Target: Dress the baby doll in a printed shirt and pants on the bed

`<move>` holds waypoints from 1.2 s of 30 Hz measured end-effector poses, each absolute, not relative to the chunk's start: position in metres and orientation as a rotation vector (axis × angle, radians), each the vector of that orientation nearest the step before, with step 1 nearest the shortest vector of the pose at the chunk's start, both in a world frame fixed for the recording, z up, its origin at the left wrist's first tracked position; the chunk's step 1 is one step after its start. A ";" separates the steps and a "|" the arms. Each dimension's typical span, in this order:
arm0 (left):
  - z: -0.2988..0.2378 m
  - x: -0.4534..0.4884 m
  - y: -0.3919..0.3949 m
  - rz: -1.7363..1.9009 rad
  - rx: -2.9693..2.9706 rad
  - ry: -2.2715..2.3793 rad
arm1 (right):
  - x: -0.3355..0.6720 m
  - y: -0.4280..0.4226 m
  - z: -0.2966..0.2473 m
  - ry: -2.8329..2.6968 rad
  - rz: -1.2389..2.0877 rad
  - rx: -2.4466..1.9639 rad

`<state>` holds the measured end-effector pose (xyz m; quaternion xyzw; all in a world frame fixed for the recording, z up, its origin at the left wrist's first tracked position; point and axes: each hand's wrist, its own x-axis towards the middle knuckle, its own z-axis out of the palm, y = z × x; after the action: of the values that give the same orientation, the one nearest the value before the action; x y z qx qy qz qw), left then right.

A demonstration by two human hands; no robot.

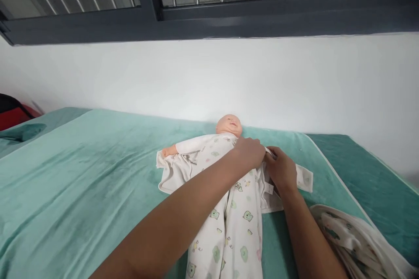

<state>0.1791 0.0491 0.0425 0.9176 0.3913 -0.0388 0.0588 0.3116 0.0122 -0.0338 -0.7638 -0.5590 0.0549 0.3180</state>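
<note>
A baby doll (228, 125) lies on its back, dressed in a white romper (244, 222) printed with green animals. Beneath its upper body a white baby shirt (175, 173) is spread open, one sleeve (304, 178) reaching out to the right. The doll's arm on the left side of the view rests over that shirt. My left hand (250, 151) is closed at the doll's shoulder on the right. Beside it, my right hand (280, 169) pinches white cloth near the doll's other arm, which my hands hide. Which garment's cloth each hand grips is hard to make out.
A green blanket (81, 183) covers the bed. A crumpled printed cloth (353, 244) lies at the lower right, close to my right forearm. Behind the doll's head rises a white wall (183, 78) below a barred window. A red and black bag (15, 113) sits at the far left.
</note>
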 end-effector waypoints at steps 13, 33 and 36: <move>0.034 0.207 0.059 -0.312 2.801 1.330 | 0.323 0.015 -0.037 -1.402 0.284 -2.027; 0.064 0.133 0.065 -0.136 2.893 1.510 | 0.338 0.018 -0.046 -0.690 1.026 -1.227; 0.060 0.137 0.065 -0.142 2.885 1.482 | 0.335 0.020 -0.046 -0.634 1.104 -1.101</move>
<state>0.1375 0.0649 0.0604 0.8875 0.4558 -0.0437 -0.0522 0.3352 0.0197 -0.0460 -0.4879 -0.2808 0.4892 0.6662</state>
